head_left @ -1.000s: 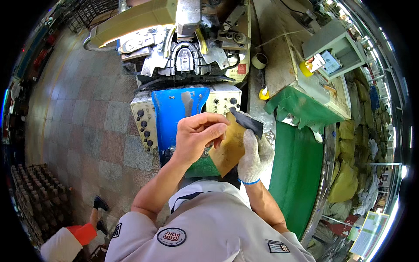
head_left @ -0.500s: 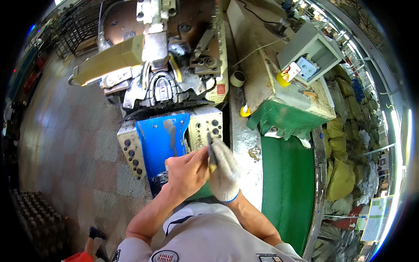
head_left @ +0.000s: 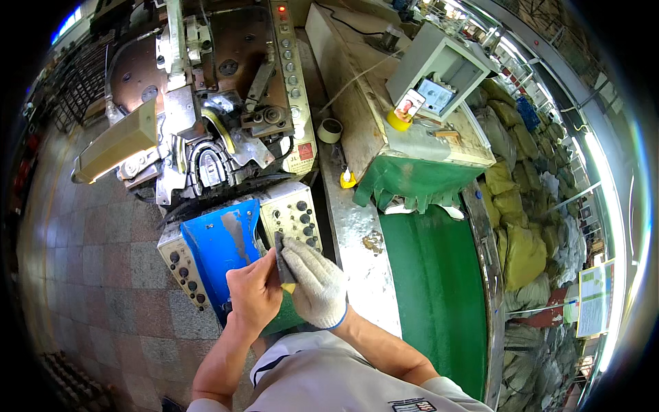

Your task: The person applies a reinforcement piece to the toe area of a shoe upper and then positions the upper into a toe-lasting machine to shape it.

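Observation:
My bare left hand (head_left: 254, 292) is closed, its fingers curled against a thin dark flat piece with a yellowish lower part (head_left: 283, 263). My right hand (head_left: 314, 283), in a white knitted glove with a blue cuff edge, presses the same piece from the other side, fingers close together. The piece stands on edge between both hands, and most of it is hidden. Just beyond them are a blue metal cover (head_left: 223, 237) and a cream control panel (head_left: 292, 214) with black knobs. Behind these, a machine (head_left: 211, 168) has a U-shaped metal clamp at its front.
A yellowish lamp arm (head_left: 120, 141) juts left from the machine. To the right runs a green-topped surface (head_left: 439, 288) beside a worn metal ledge (head_left: 367, 254). A cabinet (head_left: 412, 147) bears a grey box (head_left: 439, 69) and a phone (head_left: 410, 104). Stacked sacks (head_left: 525, 257) line the far right.
The whole view has shifted, so the machine and both hands appear farther left. My hands stay together on the dark piece, with more of the gloved hand's back showing.

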The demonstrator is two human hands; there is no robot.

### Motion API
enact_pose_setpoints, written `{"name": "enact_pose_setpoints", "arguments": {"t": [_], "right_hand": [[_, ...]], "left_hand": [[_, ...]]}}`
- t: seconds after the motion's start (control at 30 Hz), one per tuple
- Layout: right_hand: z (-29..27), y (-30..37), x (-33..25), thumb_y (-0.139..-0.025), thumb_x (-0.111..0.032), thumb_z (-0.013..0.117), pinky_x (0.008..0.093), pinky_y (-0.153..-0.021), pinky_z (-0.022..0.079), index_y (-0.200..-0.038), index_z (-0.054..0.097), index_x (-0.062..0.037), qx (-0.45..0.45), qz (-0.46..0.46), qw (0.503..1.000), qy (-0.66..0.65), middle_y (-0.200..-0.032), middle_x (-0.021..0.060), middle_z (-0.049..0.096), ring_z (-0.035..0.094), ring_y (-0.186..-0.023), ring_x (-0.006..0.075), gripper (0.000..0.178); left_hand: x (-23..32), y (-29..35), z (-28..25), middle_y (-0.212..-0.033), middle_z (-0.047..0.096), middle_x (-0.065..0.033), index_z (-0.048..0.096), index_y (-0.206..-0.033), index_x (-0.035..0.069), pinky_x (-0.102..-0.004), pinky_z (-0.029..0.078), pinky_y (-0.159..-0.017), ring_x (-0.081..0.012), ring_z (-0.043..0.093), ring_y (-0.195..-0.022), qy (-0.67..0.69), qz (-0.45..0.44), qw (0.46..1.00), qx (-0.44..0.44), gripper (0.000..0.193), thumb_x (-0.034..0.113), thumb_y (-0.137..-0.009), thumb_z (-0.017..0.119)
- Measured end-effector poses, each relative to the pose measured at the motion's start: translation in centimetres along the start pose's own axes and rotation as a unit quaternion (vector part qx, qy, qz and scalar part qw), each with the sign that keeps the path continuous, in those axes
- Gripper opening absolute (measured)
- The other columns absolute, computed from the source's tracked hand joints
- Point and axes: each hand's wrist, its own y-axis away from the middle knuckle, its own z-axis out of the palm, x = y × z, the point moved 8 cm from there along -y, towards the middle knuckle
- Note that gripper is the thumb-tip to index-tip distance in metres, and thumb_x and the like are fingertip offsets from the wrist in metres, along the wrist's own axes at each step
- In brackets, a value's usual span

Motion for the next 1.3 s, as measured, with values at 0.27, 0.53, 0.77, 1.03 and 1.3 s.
{"name": "enact_pose_setpoints", "arguments": {"t": [0.27, 0.53, 0.77, 1.03, 1.3], "right_hand": [[-0.3, 0.0, 0.0, -0.079, 0.004, 0.067, 0.0463, -0.104, 0.058, -0.137, 0.065, 0.0044, 0.010, 0.013, 1.000, -0.007, -0.140, 0.0252, 0.067, 0.070, -0.123, 0.0431, 0.059], [-0.2, 0.7, 0.8, -0.079, 0.004, 0.070, 0.0453, -0.104, 0.059, -0.137, 0.065, 0.0054, 0.014, 0.020, 1.000, -0.005, -0.142, 0.0257, 0.066, 0.069, -0.125, 0.0428, 0.059], [-0.1, 0.3, 0.9, -0.080, 0.006, 0.067, 0.0454, -0.105, 0.058, -0.141, 0.064, 0.0040, 0.023, 0.044, 0.998, -0.039, -0.144, 0.0260, 0.065, 0.068, -0.128, 0.0441, 0.061], [0.3, 0.6, 0.9, -0.086, 0.006, 0.065, 0.0449, -0.106, 0.057, -0.142, 0.064, 0.0038, 0.034, 0.069, 0.995, -0.069, -0.143, 0.0273, 0.066, 0.069, -0.126, 0.0444, 0.057], [0.2, 0.0, 0.5, -0.092, 0.000, 0.071, 0.0431, -0.103, 0.058, -0.138, 0.067, 0.0053, 0.033, 0.096, 0.992, -0.081, -0.138, 0.0282, 0.069, 0.071, -0.123, 0.0437, 0.046]], "left_hand": [[0.6, -0.3, 0.1, -0.077, 0.068, -0.0219, 0.073, -0.126, -0.002, -0.0306, 0.049, -0.056, -0.0343, 0.067, -0.058, 0.039, -0.013, 0.999, 0.005, 0.038, -0.011, -0.090, 0.067], [0.8, -0.2, 0.0, -0.081, 0.070, -0.0211, 0.073, -0.125, -0.004, -0.0300, 0.052, -0.059, -0.0329, 0.071, -0.063, 0.028, -0.022, 0.999, -0.001, 0.038, -0.010, -0.089, 0.067], [0.4, 0.2, -0.1, -0.080, 0.070, -0.0211, 0.073, -0.125, -0.004, -0.0301, 0.051, -0.058, -0.0293, 0.070, -0.061, 0.032, -0.005, 0.999, 0.013, 0.036, -0.009, -0.090, 0.068], [0.6, 0.2, -0.4, -0.077, 0.068, -0.0205, 0.075, -0.122, -0.003, -0.0300, 0.050, -0.055, -0.0288, 0.069, -0.058, 0.023, 0.008, 0.999, 0.022, 0.030, -0.005, -0.092, 0.070], [0.2, -0.1, -0.8, -0.076, 0.068, -0.0199, 0.075, -0.120, -0.003, -0.0336, 0.051, -0.055, -0.0314, 0.071, -0.061, 0.010, -0.003, 1.000, 0.014, 0.031, -0.005, -0.090, 0.067]]}}
